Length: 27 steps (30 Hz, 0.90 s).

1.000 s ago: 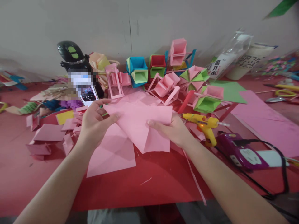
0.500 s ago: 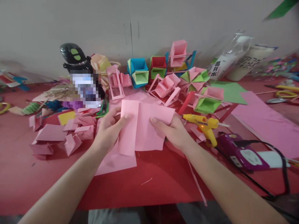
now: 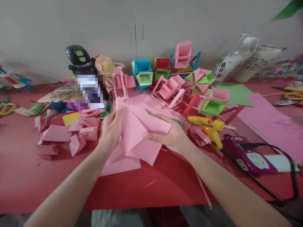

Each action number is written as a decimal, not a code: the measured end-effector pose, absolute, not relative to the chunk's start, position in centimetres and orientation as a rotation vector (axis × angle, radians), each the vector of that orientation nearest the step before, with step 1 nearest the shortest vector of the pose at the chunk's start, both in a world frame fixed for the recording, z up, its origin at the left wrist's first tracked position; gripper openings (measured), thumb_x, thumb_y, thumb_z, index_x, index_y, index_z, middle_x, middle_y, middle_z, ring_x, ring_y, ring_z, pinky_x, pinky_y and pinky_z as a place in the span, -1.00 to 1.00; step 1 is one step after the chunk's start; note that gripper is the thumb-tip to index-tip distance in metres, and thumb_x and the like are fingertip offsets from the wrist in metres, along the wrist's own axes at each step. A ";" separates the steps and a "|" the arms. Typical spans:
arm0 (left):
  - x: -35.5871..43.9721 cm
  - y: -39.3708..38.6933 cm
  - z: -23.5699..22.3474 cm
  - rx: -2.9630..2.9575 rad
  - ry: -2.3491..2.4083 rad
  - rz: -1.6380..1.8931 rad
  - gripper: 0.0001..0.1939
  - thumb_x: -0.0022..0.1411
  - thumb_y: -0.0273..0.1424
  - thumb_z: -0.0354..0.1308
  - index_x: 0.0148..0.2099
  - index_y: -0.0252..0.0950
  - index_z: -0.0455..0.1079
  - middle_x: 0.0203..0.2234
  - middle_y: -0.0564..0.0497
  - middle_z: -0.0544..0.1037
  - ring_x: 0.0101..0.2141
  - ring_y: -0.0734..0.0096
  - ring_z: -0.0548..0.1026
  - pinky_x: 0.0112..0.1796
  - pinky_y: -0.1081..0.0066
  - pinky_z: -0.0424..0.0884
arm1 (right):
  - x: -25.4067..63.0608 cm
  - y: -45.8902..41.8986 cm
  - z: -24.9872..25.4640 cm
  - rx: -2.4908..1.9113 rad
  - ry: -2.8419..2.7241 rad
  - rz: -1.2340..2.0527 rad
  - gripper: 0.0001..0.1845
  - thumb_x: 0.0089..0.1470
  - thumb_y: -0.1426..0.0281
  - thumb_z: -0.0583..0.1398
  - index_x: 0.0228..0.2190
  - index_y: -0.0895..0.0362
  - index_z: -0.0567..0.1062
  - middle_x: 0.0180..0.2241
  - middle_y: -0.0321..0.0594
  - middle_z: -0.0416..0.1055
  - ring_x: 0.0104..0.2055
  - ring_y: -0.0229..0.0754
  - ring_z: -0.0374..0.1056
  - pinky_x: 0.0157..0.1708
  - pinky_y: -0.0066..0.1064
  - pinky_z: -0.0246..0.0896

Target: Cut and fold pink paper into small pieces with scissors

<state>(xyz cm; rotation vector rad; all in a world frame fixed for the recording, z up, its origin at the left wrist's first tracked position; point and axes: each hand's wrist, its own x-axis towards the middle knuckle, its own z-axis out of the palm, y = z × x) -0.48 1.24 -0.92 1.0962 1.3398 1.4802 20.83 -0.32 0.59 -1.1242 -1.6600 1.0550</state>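
Note:
A creased sheet of pink paper (image 3: 132, 129) is held up between my two hands over the red table. My left hand (image 3: 112, 127) is closed on its left edge, the thumb pressed near the top. On the other side my right hand (image 3: 174, 134) pinches the paper between thumb and fingers, and the sheet bends in folds there. A dark pointed tip shows by my right index finger; what it belongs to is unclear. Beneath, another pink sheet (image 3: 120, 165) lies flat on the table.
Folded pink pieces (image 3: 56, 134) lie left. A phone (image 3: 91, 91) leans on a black stand (image 3: 79, 56). Paper wheel models (image 3: 170, 86) line the back. On the right are a yellow glue gun (image 3: 210, 126), a purple power strip (image 3: 248, 154) with a black cable, and a bottle (image 3: 233, 60).
The pink paper has gone from a neat upright fold to a bent, partly opened shape. My right hand has turned and shifted slightly down; the whole view has shifted a little.

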 end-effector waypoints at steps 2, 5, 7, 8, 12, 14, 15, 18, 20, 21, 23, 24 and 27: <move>-0.5 1.4 -1.0 1.093 1.350 1.492 -0.59 0.14 0.00 0.29 -0.40 -0.26 0.41 -0.62 0.02 0.47 -0.55 0.33 0.48 -0.58 0.43 0.32 | 20.7 -0.3 0.6 -1.107 -1.655 1.086 -0.25 -0.17 0.21 0.50 0.09 -0.01 0.52 0.13 -0.16 0.49 0.19 0.08 0.38 0.23 -0.05 0.24; -0.7 1.6 -1.2 1.099 1.360 1.502 -0.60 0.15 -0.01 0.29 -0.41 -0.26 0.41 -0.61 0.01 0.48 -0.53 0.31 0.49 -0.57 0.43 0.33 | 20.7 -0.3 0.7 -1.091 -1.607 1.192 -0.33 -0.12 0.23 0.48 0.06 0.05 0.54 0.07 -0.15 0.54 0.12 0.05 0.44 0.16 -0.10 0.33; -0.8 1.8 -1.3 1.104 1.358 1.511 -0.60 0.16 -0.01 0.29 -0.41 -0.25 0.42 -0.62 0.01 0.47 -0.52 0.29 0.50 -0.57 0.42 0.33 | 20.8 -0.3 0.7 -1.098 -1.570 1.244 -0.38 -0.13 0.22 0.48 0.01 0.06 0.56 0.04 -0.16 0.56 0.09 0.05 0.46 0.13 -0.11 0.37; -0.9 1.9 -1.4 1.106 1.354 1.515 -0.60 0.16 -0.01 0.29 -0.41 -0.25 0.42 -0.62 0.01 0.47 -0.51 0.28 0.51 -0.57 0.42 0.33 | 20.8 -0.3 0.6 -1.100 -1.559 1.254 -0.39 -0.14 0.23 0.48 -0.01 0.06 0.56 0.03 -0.17 0.57 0.08 0.05 0.47 0.12 -0.11 0.38; -0.7 2.1 -1.8 1.113 1.332 1.500 -0.60 0.16 0.01 0.29 -0.39 -0.24 0.43 -0.59 0.00 0.50 -0.47 0.25 0.54 -0.56 0.41 0.37 | 20.5 -0.4 0.4 -1.101 -1.529 1.283 -0.43 -0.16 0.24 0.49 -0.05 0.05 0.60 -0.04 -0.19 0.61 0.02 0.05 0.51 0.06 -0.12 0.44; -0.3 2.0 -1.8 1.109 1.312 1.485 -0.59 0.16 0.02 0.29 -0.36 -0.25 0.45 -0.54 -0.02 0.54 -0.43 0.23 0.56 -0.52 0.40 0.42 | 20.4 -0.4 0.2 -1.130 -1.500 1.274 -0.48 -0.16 0.23 0.49 -0.10 0.05 0.62 -0.10 -0.18 0.63 -0.04 0.06 0.53 -0.01 -0.11 0.47; -0.1 2.0 -1.8 1.103 1.294 1.485 -0.59 0.16 0.02 0.29 -0.33 -0.26 0.46 -0.51 -0.03 0.56 -0.41 0.22 0.58 -0.49 0.39 0.45 | 20.4 -0.4 0.1 -1.153 -1.482 1.260 -0.50 -0.16 0.23 0.49 -0.12 0.05 0.63 -0.13 -0.17 0.64 -0.06 0.06 0.54 -0.04 -0.11 0.49; 0.4 1.6 -1.0 1.085 1.171 1.483 -0.60 0.20 -0.03 0.28 -0.18 -0.28 0.49 -0.32 -0.09 0.63 -0.28 0.19 0.62 -0.35 0.34 0.53 | 20.5 -0.3 0.0 -1.188 -1.436 1.239 -0.53 -0.14 0.21 0.47 -0.15 0.06 0.63 -0.13 -0.16 0.63 -0.08 0.06 0.54 -0.09 -0.12 0.49; 0.5 1.3 -0.3 1.089 1.033 1.417 -0.56 0.16 -0.12 0.35 -0.03 -0.29 0.46 -0.15 -0.14 0.63 -0.18 0.15 0.62 -0.23 0.30 0.56 | 20.7 -0.2 0.2 -1.195 -1.414 1.251 -0.55 -0.09 0.18 0.45 -0.14 0.08 0.63 -0.14 -0.13 0.63 -0.11 0.07 0.54 -0.15 -0.13 0.50; 0.4 1.1 0.1 1.093 0.965 1.354 -0.48 0.11 -0.18 0.41 0.05 -0.29 0.43 -0.08 -0.17 0.62 -0.13 0.12 0.61 -0.19 0.27 0.57 | 20.8 -0.1 0.2 -1.206 -1.402 1.249 -0.55 -0.07 0.17 0.43 -0.14 0.10 0.62 -0.15 -0.12 0.63 -0.12 0.07 0.54 -0.18 -0.14 0.50; 0.1 0.8 0.7 1.090 0.907 1.229 -0.30 -0.03 -0.30 0.50 0.14 -0.28 0.36 -0.02 -0.19 0.59 -0.08 0.06 0.61 -0.13 0.21 0.57 | 20.9 0.0 0.3 -1.237 -1.394 1.227 -0.56 -0.03 0.14 0.41 -0.15 0.13 0.62 -0.16 -0.09 0.63 -0.16 0.06 0.54 -0.24 -0.16 0.49; 0.0 0.8 0.8 1.087 0.914 1.194 -0.24 -0.07 -0.34 0.52 0.17 -0.27 0.34 -0.02 -0.20 0.59 -0.08 0.05 0.61 -0.12 0.19 0.57 | 21.0 0.1 0.3 -1.244 -1.402 1.210 -0.57 -0.02 0.14 0.40 -0.17 0.13 0.61 -0.17 -0.09 0.62 -0.17 0.05 0.54 -0.25 -0.17 0.48; -0.3 0.8 0.6 1.085 0.997 1.203 -0.21 -0.11 -0.37 0.54 0.17 -0.28 0.33 -0.08 -0.19 0.62 -0.12 0.03 0.63 -0.12 0.12 0.58 | 21.0 0.0 0.1 -1.207 -1.460 1.168 -0.62 0.04 0.13 0.37 -0.18 0.11 0.61 -0.18 -0.12 0.62 -0.16 0.01 0.52 -0.22 -0.21 0.46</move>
